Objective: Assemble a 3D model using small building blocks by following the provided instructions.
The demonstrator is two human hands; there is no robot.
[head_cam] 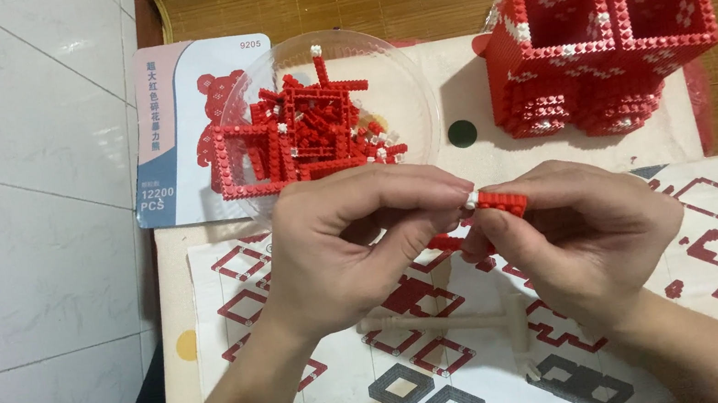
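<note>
A small red brick strip [501, 202] is pinched at frame centre between the closed fingers of the left hand [355, 243] and right hand [580, 232]. A largely assembled red block structure [604, 58] stands at 1 o'clock. Many loose red pieces [313, 129] are left in the clear bowl [404, 85] at 11 o'clock, so much assembly is judged outstanding.

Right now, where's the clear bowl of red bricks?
Head view, upper centre-left: the clear bowl sits just beyond the left hand, overlapping the instruction card, left of the red block structure.

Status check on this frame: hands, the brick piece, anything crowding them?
Left hand and right hand both pinching a small red brick strip between fingertips. Held above the pattern sheet. Clear bowl of red bricks behind, apart.
</note>
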